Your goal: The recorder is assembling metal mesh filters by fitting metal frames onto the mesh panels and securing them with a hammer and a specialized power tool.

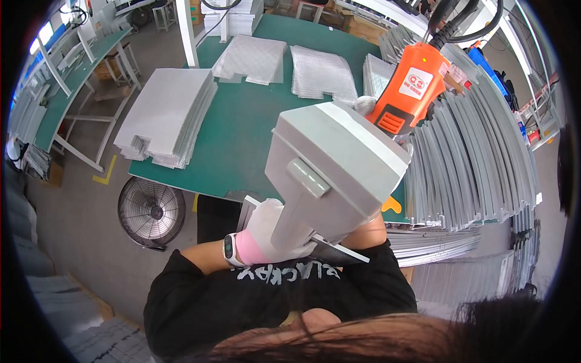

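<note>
The grey housing (339,163) was tilted in front of me, near the bench's (239,142) front edge. My left hand (266,221) was at its narrow end, fingers hidden, so I could not tell how firmly they closed. My right hand (365,105) showed only a gloved bit between housing and orange tool (408,85); which one it gripped, I could not tell. I judged it best to brace the housing low, keep the tool's cable (446,33) slack, and hold clear of the upright strips (469,151) beside it.
</note>
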{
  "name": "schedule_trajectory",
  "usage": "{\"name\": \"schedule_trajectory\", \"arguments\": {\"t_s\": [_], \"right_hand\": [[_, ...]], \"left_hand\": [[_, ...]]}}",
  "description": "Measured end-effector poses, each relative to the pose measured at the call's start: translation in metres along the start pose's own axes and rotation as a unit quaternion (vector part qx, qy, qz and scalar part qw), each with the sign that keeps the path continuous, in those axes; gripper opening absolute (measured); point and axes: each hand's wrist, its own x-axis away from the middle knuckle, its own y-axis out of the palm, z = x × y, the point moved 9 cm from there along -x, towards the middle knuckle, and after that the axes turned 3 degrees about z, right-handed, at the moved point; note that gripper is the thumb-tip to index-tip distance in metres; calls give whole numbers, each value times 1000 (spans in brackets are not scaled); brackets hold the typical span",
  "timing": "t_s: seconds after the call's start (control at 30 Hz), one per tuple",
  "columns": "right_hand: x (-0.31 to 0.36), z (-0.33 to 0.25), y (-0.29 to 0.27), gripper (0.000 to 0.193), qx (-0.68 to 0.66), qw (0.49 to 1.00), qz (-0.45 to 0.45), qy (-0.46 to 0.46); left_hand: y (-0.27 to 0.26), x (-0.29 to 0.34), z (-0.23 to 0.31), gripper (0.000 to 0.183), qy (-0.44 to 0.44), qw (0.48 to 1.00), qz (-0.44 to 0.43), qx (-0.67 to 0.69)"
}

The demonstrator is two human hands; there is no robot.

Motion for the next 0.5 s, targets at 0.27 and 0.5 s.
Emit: {"name": "schedule_trajectory", "arguments": {"t_s": [0.27, 0.5], "right_hand": [[10, -3, 2, 80, 59, 998, -32, 15], [7, 13, -15, 82, -128, 990, -53, 37]], "left_hand": [[-38, -22, 7, 21, 8, 996, 76, 52], [-40, -30, 8, 23, -9, 995, 40, 91]]}}
